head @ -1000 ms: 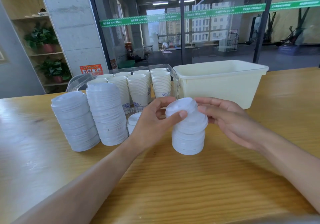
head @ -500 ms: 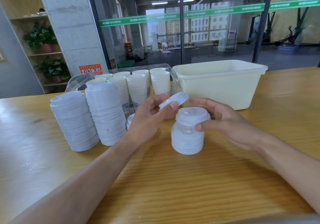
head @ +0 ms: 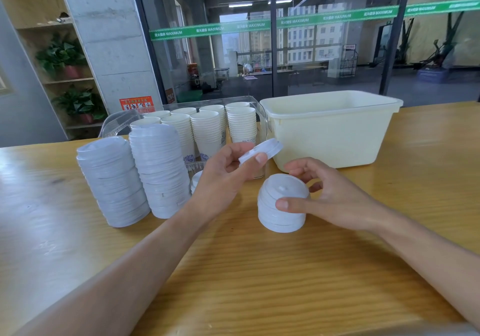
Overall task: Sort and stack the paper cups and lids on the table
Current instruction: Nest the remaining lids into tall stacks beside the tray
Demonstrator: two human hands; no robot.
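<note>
Head view, single lid: I saw one white lid (head: pixel 261 150) lifted off the table and tilted, just above and to the left of the short stack.
Left hand: my left hand (head: pixel 225 177) pinched that lid at its near edge, thumb on top and fingers curled beneath.
Short lid stack: a low pile of white lids (head: pixel 281 203) stood on the wooden table (head: pixel 259 283) between my two hands, closer to the right one.
Right hand: my right hand (head: pixel 330 195) held the pile, thumb pressed on its near right side and fingers curved round the far side; I could not tell how many fingers touched it.
Tall lid stacks: two leaning towers of lids (head: pixel 137 174) stood to the left of my left hand, touching each other.
Stray lid: one more lid (head: pixel 196 181) showed partly behind my left wrist, beside the right-hand tower.
Cups: nested paper cups (head: pixel 207 128) stood in rows inside a clear plastic tray (head: pixel 259 109), beyond my left hand.
Cream tub: a pale plastic bin (head: pixel 332 133) sat beyond my right hand, just beside the tray.
</note>
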